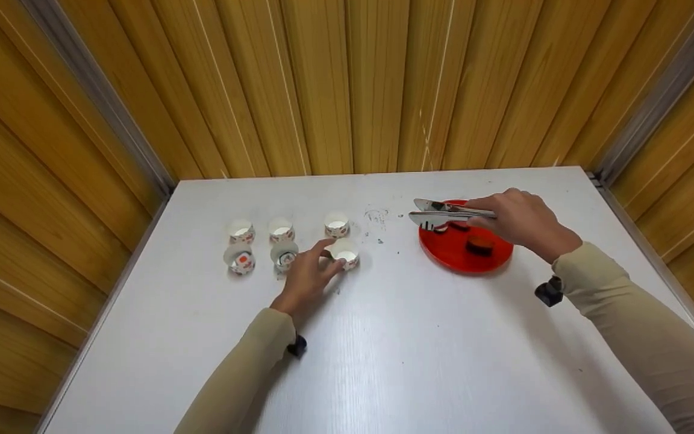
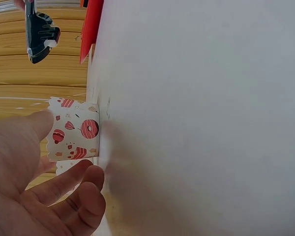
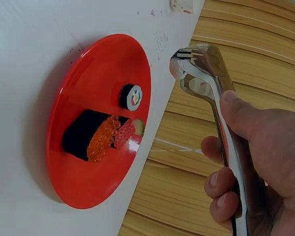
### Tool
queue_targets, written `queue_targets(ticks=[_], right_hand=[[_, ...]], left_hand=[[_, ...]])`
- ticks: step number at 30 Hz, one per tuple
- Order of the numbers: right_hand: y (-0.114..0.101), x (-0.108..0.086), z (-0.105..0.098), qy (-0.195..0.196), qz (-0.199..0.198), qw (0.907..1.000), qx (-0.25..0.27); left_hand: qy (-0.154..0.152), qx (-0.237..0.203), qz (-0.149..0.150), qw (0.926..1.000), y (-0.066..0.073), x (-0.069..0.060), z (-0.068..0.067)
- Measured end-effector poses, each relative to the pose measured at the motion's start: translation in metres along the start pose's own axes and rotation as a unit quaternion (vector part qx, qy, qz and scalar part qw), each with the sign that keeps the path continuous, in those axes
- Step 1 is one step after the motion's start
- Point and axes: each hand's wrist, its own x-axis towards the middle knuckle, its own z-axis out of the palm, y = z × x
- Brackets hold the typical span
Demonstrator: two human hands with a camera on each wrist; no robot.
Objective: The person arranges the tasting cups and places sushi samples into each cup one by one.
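Note:
In the head view my left hand (image 1: 307, 274) holds the front right paper cup (image 1: 347, 260) between thumb and forefinger. The left wrist view shows my left thumb against this patterned cup (image 2: 76, 132), the other fingers curled below. My right hand (image 1: 522, 222) grips metal tongs (image 1: 452, 212) above the back left of a red plate (image 1: 461, 262). At the tongs' tips in the right wrist view is something pale pink (image 3: 177, 69), too unclear to name. On the plate lie an orange-roe piece (image 3: 91, 137), a small roll (image 3: 132, 97) and a pink-topped piece (image 3: 124, 133).
Other paper cups stand left of the plate in two rows. The front left cup (image 1: 240, 260) contains an orange-and-white piece; the front middle cup (image 1: 284, 255) contains a round roll. Behind the white table (image 1: 383, 361) rises a yellow wood-look wall (image 1: 377, 90).

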Motion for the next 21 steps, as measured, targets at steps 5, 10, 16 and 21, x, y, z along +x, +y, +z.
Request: queue_targets(ticks=[5,10,16,21], right_hand=[[-0.010,0.007,0.003,0.016,-0.022,0.9996,0.011],[-0.022,0.015,0.007,0.021,-0.039,0.9987,0.023],[-0.040,0.024,0.013,0.013,-0.052,0.9978,0.039],[-0.053,0.030,0.017,0.008,-0.060,0.9968,0.052]], left_hand=[[-0.001,0.005,0.003,1.0000,0.000,0.000,0.000],[-0.002,0.009,0.000,1.0000,-0.001,0.000,0.000],[-0.005,0.007,-0.005,1.0000,-0.001,0.002,0.001],[-0.005,-0.001,-0.001,1.0000,-0.001,0.002,0.001]])
